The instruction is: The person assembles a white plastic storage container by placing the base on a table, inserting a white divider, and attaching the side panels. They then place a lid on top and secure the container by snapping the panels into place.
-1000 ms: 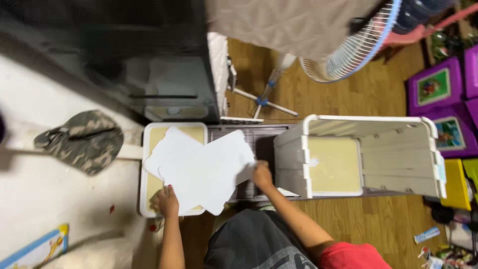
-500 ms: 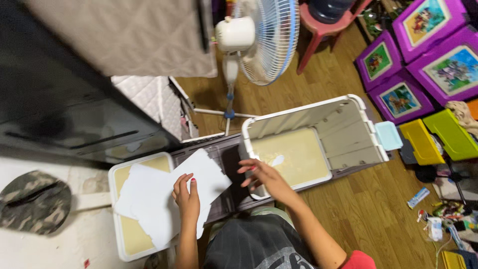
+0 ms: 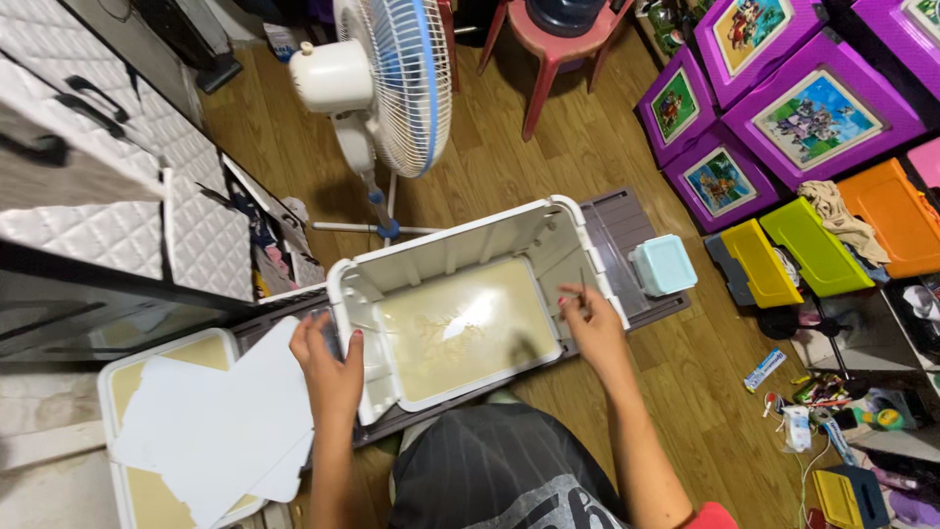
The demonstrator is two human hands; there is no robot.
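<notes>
A white plastic bin (image 3: 548, 217) with a cream inner face lies on a grey-brown frame (image 3: 617, 220) right in front of me. My left hand (image 3: 331, 370) grips the bin's left rim, fingers curled over the corner. My right hand (image 3: 590, 325) holds the bin's right rim, fingertips on the edge. Left of the bin, several white sheets (image 3: 211, 436) lie over a second white bin (image 3: 110, 392) with a cream inside. A small pale blue box (image 3: 664, 264) sits on the frame just right of the bin.
A white and blue standing fan (image 3: 377, 78) stands behind the bin. Purple picture boxes (image 3: 783, 108), yellow and green containers (image 3: 793, 255) and small clutter fill the wooden floor at right. A quilted white cabinet (image 3: 108, 206) is at left, a pink stool (image 3: 558, 44) at the back.
My left hand left the white sheets and went to the bin's left rim. My right hand moved from the bin's inside to its right rim. The view swung right.
</notes>
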